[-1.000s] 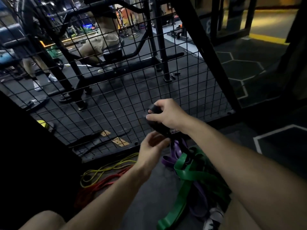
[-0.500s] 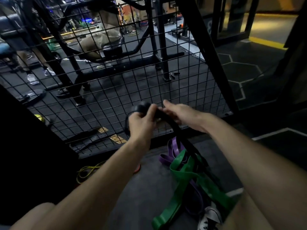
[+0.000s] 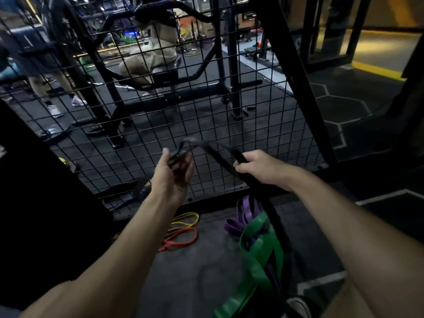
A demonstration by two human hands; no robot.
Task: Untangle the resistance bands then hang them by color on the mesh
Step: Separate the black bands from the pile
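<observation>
Your hands have drawn apart since a moment ago, stretching the black band (image 3: 220, 154) between them before the mesh (image 3: 229, 115). Your right hand (image 3: 259, 167) clenches round it; your left hand (image 3: 174, 173) lies half open, its strands draped across the palm. Nothing hangs yet. Below, the black band runs down into the green band (image 3: 259, 255) and purple band (image 3: 243, 214), seemingly tangled; yellow band (image 3: 185, 220) and red band (image 3: 181, 239) wait on the floor (image 3: 195, 278) by the mesh's foot.

A gym: dark rubber floor (image 3: 197, 276) with hexagon markings at far right, a black weight machine (image 3: 165, 72) behind the wire mesh (image 3: 263, 125), coloured resistance bands (image 3: 259, 246) lying near.
</observation>
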